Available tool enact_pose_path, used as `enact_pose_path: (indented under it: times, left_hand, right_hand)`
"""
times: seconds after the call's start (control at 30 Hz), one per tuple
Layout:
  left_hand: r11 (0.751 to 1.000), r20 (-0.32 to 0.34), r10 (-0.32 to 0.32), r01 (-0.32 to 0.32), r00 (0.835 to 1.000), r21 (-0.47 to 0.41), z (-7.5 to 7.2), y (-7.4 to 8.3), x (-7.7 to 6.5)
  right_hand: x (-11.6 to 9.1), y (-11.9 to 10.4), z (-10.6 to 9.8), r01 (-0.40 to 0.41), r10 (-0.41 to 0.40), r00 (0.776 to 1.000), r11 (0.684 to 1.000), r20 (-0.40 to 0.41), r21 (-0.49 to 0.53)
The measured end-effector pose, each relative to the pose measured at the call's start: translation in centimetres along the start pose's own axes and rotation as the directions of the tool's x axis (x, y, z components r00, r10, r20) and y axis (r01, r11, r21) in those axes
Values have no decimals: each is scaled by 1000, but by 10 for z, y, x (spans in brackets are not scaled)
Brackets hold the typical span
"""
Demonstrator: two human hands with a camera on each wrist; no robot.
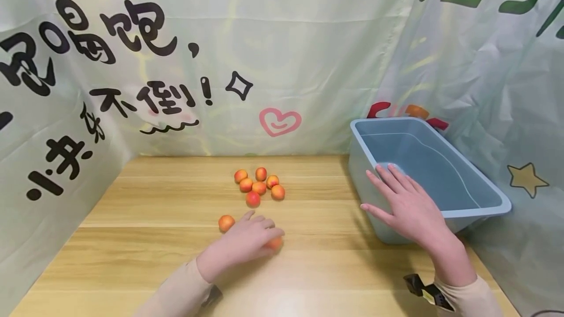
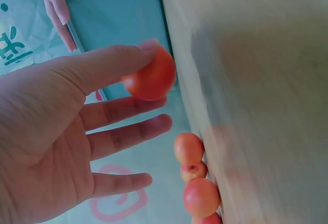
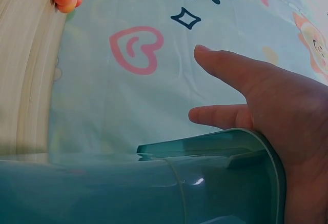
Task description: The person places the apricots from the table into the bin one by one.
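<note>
My left hand (image 1: 242, 241) is low over the table and pinches an orange-red apricot (image 2: 154, 78) between thumb and forefinger. The other fingers of that hand stretch out loosely, as the left wrist view shows. Just left of it, a single apricot (image 1: 226, 223) lies on the wood. Several more apricots (image 1: 259, 188) sit in a loose cluster farther back. On the right, my right hand (image 1: 407, 214) lies over the near left corner of a blue plastic tub (image 1: 440, 172), fingers spread and holding nothing. The right wrist view has its palm against the tub's rim (image 3: 279, 183).
The wooden table (image 1: 132, 238) ends at a pale printed cloth (image 1: 326, 72) that hangs behind and on both sides. The deep tub takes up the table's right side, close to the cloth. A dark strap (image 1: 425, 292) is on the right wrist.
</note>
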State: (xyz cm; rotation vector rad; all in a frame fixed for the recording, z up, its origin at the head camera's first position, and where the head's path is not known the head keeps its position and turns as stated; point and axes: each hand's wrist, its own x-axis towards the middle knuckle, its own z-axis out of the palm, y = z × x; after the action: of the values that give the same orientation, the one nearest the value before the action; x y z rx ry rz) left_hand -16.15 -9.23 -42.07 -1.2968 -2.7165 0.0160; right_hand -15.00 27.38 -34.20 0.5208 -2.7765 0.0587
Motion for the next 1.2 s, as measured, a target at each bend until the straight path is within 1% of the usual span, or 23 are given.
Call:
enact_pose_path:
  times: [0.17,0.33,0.43,0.53,0.63,0.73,0.83,0.97,1.2]
  left_hand:
    - [1000,-94,-1,1,996,-5,-5,-2,5]
    - [1000,-186,2,-3,983,-3,-8,-5,10]
    - [1000,-214,-4,4,977,0,-10,-6,13]
    - [1000,-242,-25,23,970,-11,-14,-9,18]
    - [999,-283,-47,44,958,-17,-18,-13,23]
    - [998,-319,-53,56,946,-2,-22,-17,30]
    - [998,-336,-61,65,940,1,-26,-18,36]
    - [996,-346,-88,84,934,-27,-31,-18,46]
    - [993,-381,-119,100,917,-69,-42,-17,66]
  right_hand:
    - [-1,1,1,5,-5,1000,1000,-10,-8]
    - [-2,1,3,13,-13,1000,1000,-22,-19]
    - [-3,1,3,12,-12,1000,1000,-27,-23]
    - [-4,1,3,9,-10,1000,1000,-25,-23]
    - [-3,1,3,10,-10,1000,1000,-21,-25]
    - [-2,1,3,11,-12,1000,1000,-24,-26]
    - [-2,2,3,16,-17,999,1000,-31,-27]
    - [-2,1,2,22,-23,999,999,-31,-32]
    - [-1,-1,0,12,-12,1000,1000,-5,-29]
